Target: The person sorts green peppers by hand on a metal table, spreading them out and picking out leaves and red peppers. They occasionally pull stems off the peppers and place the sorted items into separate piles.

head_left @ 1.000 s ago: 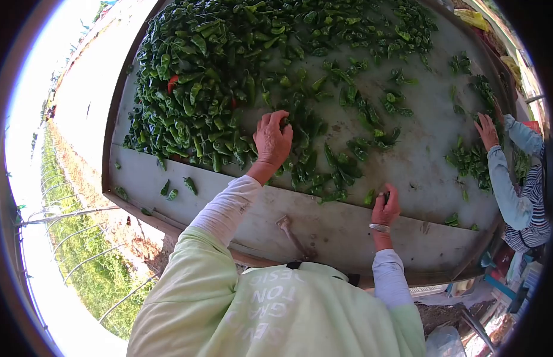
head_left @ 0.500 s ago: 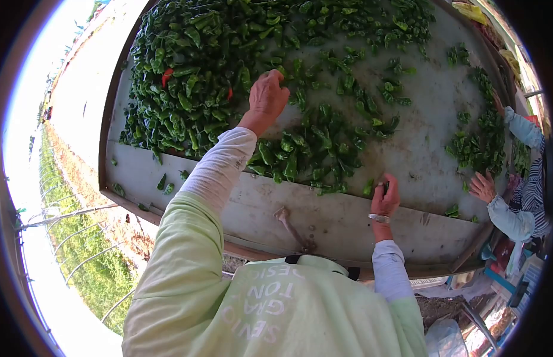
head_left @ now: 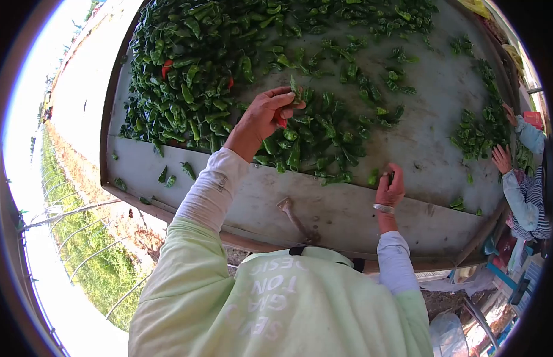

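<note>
Green peppers [head_left: 187, 95] are heaped on the left of a grey metal table [head_left: 419, 137], with a looser group [head_left: 324, 134] nearer its front. My left hand [head_left: 267, 116] is raised over the edge of that group, its fingers closed on a red pepper [head_left: 280, 118], with something green at the fingertips. Closed near the table's front lip, my right hand [head_left: 390, 185] has a silver band at the wrist; a dark green bit shows between its fingers, too small to name. A small green pepper [head_left: 373, 177] lies just left of it.
At the right edge, a co-worker's hands [head_left: 501, 158] are beside another pile of peppers [head_left: 471, 140]. A metal bracket [head_left: 297, 219] stands on the front panel. Two red peppers [head_left: 167, 68] [head_left: 231, 83] show in the big heap.
My left hand has moved a little toward the right and down, and a red pepper now shows in it. The co-worker's nearer hand has shifted up and to the right.
</note>
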A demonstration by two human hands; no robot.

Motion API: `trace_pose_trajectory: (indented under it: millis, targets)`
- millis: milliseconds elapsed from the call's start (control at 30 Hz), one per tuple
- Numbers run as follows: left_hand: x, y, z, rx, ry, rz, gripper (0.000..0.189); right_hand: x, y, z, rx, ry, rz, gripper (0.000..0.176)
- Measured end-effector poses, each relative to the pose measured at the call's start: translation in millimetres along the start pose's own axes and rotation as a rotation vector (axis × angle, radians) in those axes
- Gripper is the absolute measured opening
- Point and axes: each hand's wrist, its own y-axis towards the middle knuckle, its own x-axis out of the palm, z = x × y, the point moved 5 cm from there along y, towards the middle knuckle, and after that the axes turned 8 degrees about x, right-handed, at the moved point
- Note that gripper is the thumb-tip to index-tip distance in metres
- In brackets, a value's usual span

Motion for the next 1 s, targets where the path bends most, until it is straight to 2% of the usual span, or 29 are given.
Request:
trace_pose_trajectory:
  millis: [33, 133, 267, 367, 433, 467, 500, 533, 567, 600, 633, 667, 733, 767, 833, 933, 1000]
  targets:
    - [4.3, -9.6, -1.3, -0.006, -0.152, -0.031, 0.028, 0.4, 0.4, 0.7, -0.002, -0.019, 0.006, 0.024]
    - [4.1, -26.1, -7.4, -0.009, -0.309, -0.08, 0.027, 0.4, 0.8, 0.0, 0.004, -0.042, -0.002, 0.023]
    - [5.6, -41.5, -10.4, 0.028, -0.351, -0.152, 0.026, -0.4, 0.7, -3.7, -0.029, -0.039, -0.007, 0.023]
    - [-1.7, -64.0, -6.5, 0.021, -0.352, -0.079, 0.026, -1.2, 0.1, -3.9, -0.008, -0.049, -0.034, 0.023]
    - [-37.2, -99.4, 18.6, 0.208, -0.473, -0.104, 0.026, -1.9, 0.8, -3.7, -0.03, -0.054, -0.035, 0.023]
    - [-62.1, -130.1, 48.2, 0.386, -0.609, -0.07, 0.027, -2.1, 1.2, -3.7, -0.031, -0.055, -0.035, 0.023]
    - [-96.1, -168.1, 82.2, 0.656, -0.664, -0.117, 0.028, -2.0, 1.3, -3.9, -0.033, -0.045, -0.042, 0.024]
    - [-137.5, -216.7, 112.7, 0.883, -0.672, -0.054, 0.03, -2.0, 0.6, -3.8, -0.034, -0.035, -0.05, 0.024]
    - [-182.0, -266.2, 130.2, 1.025, -0.722, -0.023, 0.033, -3.8, -1.0, -2.6, -0.033, -0.034, -0.058, 0.024]
    - [-202.1, -306.7, 136.2, 1.117, -0.765, 0.034, 0.036, -4.2, -2.3, 1.9, 0.021, -0.052, -0.082, 0.024]
    - [-216.8, -330.8, 137.4, 1.134, -0.616, 0.065, 0.04, 0.5, 0.4, 4.0, 0.069, -0.058, -0.096, 0.025]
    - [-214.8, -335.1, 132.2, 1.088, -0.527, 0.121, 0.036, 5.7, 4.4, 3.0, 0.058, -0.033, -0.088, 0.025]
    - [-192.5, -302.3, 110.0, 0.813, -0.355, 0.222, 0.03, 1.8, 1.3, 4.1, -0.035, -0.033, -0.068, 0.025]
    - [-187.8, -277.0, 92.8, 0.69, -0.259, 0.415, 0.027, 1.4, 0.7, 2.8, -0.045, -0.025, -0.072, 0.025]
    - [-148.3, -213.1, 79.1, 0.555, 0.044, 0.595, 0.022, 1.3, 1.5, 2.3, -0.019, -0.056, -0.08, 0.026]
    - [-108.2, -112.2, 71.8, 0.387, 0.586, 0.586, 0.019, 1.7, 1.0, 2.4, -0.031, -0.062, -0.071, 0.026]
    - [-93.4, -54.5, 77.3, 0.487, 1.168, 0.59, 0.029, 3.6, 0.4, 4.0, -0.034, -0.063, -0.065, 0.026]
